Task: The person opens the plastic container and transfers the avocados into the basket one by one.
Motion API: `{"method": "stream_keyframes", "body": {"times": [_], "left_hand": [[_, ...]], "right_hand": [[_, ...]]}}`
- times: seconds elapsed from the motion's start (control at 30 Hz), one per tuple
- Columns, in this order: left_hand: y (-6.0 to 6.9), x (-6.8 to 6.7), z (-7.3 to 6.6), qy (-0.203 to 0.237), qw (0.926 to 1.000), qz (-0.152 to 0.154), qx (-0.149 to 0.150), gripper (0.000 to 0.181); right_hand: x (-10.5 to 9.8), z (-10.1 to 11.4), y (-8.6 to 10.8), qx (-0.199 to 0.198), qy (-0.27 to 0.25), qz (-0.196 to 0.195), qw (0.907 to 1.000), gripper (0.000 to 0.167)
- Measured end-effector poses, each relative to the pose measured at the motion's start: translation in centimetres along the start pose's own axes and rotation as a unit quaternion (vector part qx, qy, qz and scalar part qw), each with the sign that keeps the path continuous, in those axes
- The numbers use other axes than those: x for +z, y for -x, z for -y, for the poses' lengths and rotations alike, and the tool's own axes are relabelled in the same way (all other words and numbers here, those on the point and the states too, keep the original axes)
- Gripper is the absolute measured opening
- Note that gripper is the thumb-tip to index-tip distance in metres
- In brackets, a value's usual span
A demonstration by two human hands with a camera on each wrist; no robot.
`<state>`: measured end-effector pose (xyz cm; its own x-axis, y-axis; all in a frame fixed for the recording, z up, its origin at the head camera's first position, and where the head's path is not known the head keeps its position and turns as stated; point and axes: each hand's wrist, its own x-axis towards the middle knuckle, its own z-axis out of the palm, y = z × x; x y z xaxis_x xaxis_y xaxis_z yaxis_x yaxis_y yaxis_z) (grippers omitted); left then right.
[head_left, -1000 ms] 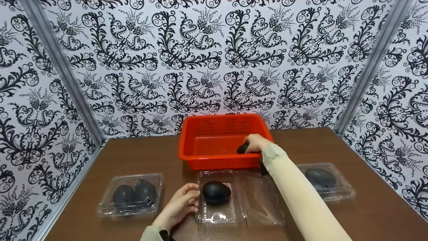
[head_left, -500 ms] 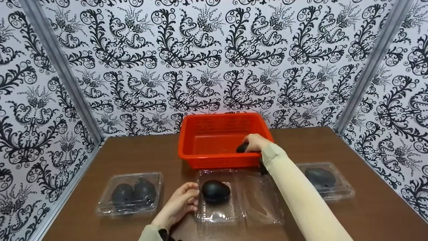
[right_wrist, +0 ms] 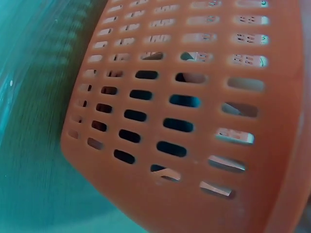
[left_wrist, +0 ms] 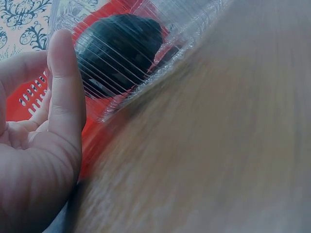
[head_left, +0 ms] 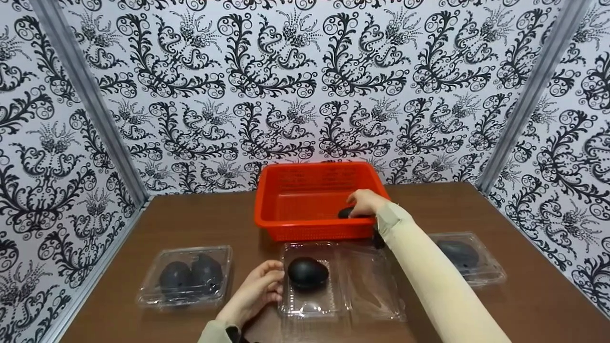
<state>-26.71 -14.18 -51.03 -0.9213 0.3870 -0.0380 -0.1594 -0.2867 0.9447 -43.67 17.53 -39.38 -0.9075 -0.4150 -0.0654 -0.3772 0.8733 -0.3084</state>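
In the head view my right hand [head_left: 366, 203] reaches over the near right rim of a red plastic basket [head_left: 319, 231] and holds a dark avocado [head_left: 346, 212], mostly covered by the fingers. Another black-skinned avocado [head_left: 308, 273] lies in the left half of an opened clear plastic clamshell [head_left: 312, 305], whose lid [head_left: 374, 286] is spread flat to the right. Beside the clamshell's left edge is my left hand [head_left: 259, 288], fingers loosely bent, tips at the plastic. The left wrist view shows its thumb [left_wrist: 65, 82] extended along the clear wall, in front of the avocado [left_wrist: 119, 53].
At the left of the brown table [head_left: 200, 219] stands a closed clamshell [head_left: 224, 271] with two avocados. Another closed clamshell [head_left: 495, 274] sits at the right, partly behind the right sleeve [head_left: 438, 271]. The slotted basket wall [right_wrist: 204, 160] fills the right wrist view.
Hardly anything differs. My right hand and forearm have shifted slightly right, still at the avocado in the basket; the left hand stays beside the clamshell.
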Motion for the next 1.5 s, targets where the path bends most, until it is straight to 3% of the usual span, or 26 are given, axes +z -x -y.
{"method": "stream_keyframes", "body": {"times": [0.57,0.8,1.03,1.3,1.5], "left_hand": [[-0.6,0.4,0.2,0.004,1.0000,0.005,-0.002,0.020],[-0.8,0.4,0.4,0.005,0.9999,0.011,-0.002,0.021],[-0.8,0.5,0.4,0.006,0.9999,0.010,-0.004,0.020],[-0.2,0.3,0.0,0.008,0.9999,0.009,-0.006,0.020],[0.1,-0.1,-0.1,0.006,0.9999,0.005,-0.010,0.019]], "right_hand": [[-0.4,-0.3,1.5,0.006,-0.044,-0.017,0.9989,0.047],[-0.8,0.0,1.9,-0.006,-0.061,-0.024,0.9978,0.046],[-1.0,0.1,2.4,-0.035,-0.067,-0.059,0.9954,0.042],[-1.2,3.2,4.4,-0.071,-0.097,-0.118,0.9856,0.039],[0.1,6.0,6.6,-0.117,-0.113,-0.138,0.9770,0.043]]}}
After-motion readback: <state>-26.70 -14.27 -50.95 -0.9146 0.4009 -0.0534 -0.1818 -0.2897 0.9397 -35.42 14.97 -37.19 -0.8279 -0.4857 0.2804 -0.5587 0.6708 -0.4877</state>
